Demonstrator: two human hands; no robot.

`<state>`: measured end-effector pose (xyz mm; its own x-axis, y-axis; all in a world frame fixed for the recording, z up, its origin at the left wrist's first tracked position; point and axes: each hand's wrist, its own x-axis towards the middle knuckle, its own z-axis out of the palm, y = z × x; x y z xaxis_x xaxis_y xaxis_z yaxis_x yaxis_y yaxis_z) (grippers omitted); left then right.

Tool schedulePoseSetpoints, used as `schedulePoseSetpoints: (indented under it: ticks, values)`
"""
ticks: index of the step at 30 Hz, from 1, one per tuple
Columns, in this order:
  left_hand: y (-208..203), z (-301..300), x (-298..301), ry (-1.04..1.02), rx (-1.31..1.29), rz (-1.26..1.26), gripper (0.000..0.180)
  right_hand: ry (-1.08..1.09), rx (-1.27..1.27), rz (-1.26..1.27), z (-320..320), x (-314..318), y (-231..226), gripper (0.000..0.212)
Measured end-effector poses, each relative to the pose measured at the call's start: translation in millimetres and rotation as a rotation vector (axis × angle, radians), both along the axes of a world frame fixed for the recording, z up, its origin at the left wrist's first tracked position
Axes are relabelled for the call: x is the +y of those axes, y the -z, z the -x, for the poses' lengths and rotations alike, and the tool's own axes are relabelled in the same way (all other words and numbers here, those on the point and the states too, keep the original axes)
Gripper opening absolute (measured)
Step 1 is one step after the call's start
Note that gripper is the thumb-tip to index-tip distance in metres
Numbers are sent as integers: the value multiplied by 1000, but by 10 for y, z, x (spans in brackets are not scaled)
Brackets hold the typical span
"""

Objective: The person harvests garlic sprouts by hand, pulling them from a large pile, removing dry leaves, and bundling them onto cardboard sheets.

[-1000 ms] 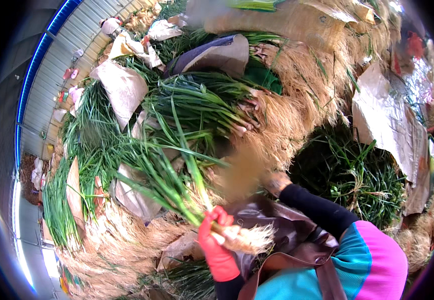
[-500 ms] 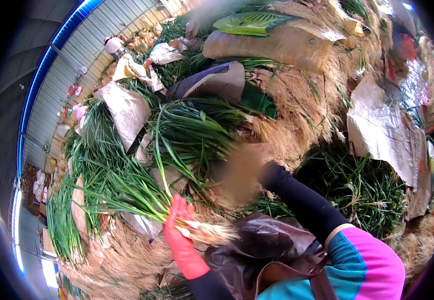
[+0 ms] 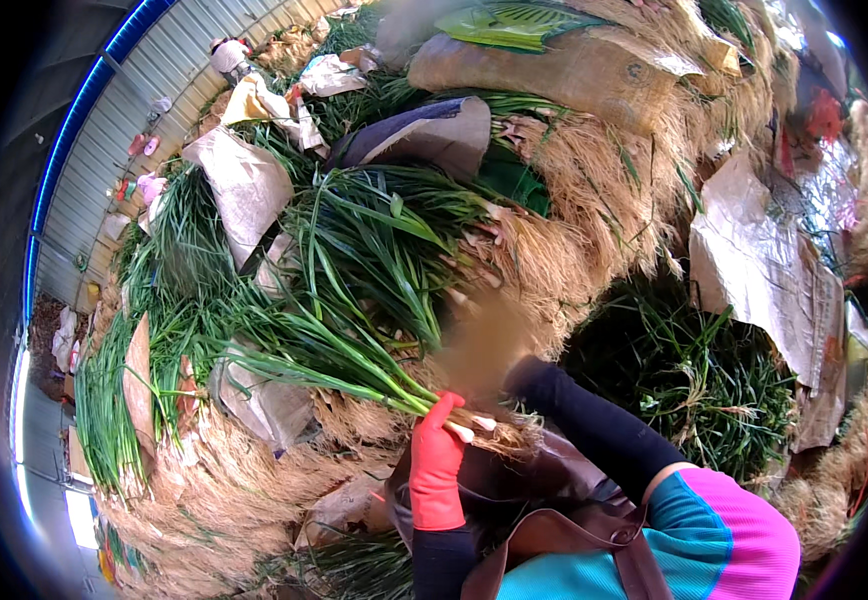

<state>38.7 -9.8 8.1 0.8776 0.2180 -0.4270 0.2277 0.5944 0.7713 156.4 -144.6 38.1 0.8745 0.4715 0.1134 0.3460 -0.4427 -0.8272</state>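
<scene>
My left hand, in a red rubber glove, is closed around a small bunch of green garlic. The long green leaves stretch to the upper left, while white bulb ends and pale stringy roots stick out to the right of the glove. My right hand, with a black sleeve behind it, is smeared, so its fingers cannot be made out. It is just above the root end of that bunch, close to the pink-white stem ends of a larger heap of green garlic.
More green garlic lies at the left. Beige roots spread across the far side. Sacking and pale sheets cover parts of the heaps. Loose green leaves are piled at the right. A brown apron covers my lap.
My left hand has moved right and slightly up with the bunch, toward my right hand. The bunch's roots are now over the apron, and the view has shifted slightly.
</scene>
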Motion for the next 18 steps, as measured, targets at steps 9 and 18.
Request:
schedulePoseSetpoints:
  ticks: [9,18]
  values:
    - [-155,106,-74,-39,-128,-1,19,423,478,-527,-164,-153,585,28]
    - [-247,694,-342,72,-194,188,19,-310,582,-461,238,-5,441,47]
